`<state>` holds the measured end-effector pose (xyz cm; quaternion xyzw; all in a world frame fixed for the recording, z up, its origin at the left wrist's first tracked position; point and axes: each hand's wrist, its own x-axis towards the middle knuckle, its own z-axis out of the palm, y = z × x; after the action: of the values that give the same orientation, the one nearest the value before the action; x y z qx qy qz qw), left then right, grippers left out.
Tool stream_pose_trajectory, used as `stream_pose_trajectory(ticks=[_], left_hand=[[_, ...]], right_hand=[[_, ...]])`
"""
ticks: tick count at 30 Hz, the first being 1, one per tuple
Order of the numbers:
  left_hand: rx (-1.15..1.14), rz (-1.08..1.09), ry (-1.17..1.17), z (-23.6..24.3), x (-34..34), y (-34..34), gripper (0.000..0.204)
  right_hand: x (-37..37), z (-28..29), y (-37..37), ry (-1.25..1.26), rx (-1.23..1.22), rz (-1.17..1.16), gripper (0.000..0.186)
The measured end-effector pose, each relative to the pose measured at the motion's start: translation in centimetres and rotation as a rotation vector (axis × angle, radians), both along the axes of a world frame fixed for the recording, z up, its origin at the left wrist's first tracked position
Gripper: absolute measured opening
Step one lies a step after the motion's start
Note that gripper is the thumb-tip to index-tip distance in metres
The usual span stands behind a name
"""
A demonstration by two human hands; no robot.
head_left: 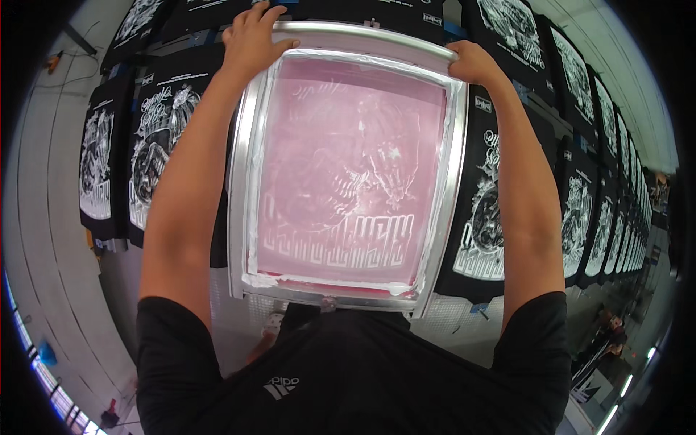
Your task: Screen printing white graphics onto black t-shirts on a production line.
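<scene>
Reaching out to a silver frame [362, 40], the left hand [252, 42] sits half spread on its far left corner, fingers over the outside and thumb toward the far bar, while the right hand [473, 64] curls closely at the far right corner, its fingertips mostly hidden. The frame lies between the two arms, its near edge just in front of the person's body, and the pink mesh [326, 152] fills it, with a pale picture and blocky lines across the near half. The step in hand looks like handling or steadying the frame by its far edge; moving it would call for both hands working together so that neither corner twists. Whether it rests fully on what is underneath, I cannot tell. White tape [253, 239] runs around the mesh, smeared near the lower corners. Beyond the frame's left and right edges lie black shirts [482, 188] with white prints, the right-hand row curving far back. Farther out are grey floor [58, 181], windows [45, 378] at lower left, and another person [609, 337] and strip lights [625, 388] at lower right.
</scene>
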<state>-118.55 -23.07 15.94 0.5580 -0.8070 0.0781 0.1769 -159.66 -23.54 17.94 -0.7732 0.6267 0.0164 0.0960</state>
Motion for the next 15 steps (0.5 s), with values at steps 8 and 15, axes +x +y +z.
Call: stream_pose_trajectory(ticks=[8,15], left_hand=[[1.702,-0.4,0.333,-3.5,3.2,36.1,0.038],[1.779,0.039,1.249,-13.5,0.8,53.7,0.047]], right_hand=[[-3.9,-2.9,-3.5,-0.065,0.15,0.05,0.048],[5.5,-3.0,-4.9,-0.149,0.01,0.224,0.047]])
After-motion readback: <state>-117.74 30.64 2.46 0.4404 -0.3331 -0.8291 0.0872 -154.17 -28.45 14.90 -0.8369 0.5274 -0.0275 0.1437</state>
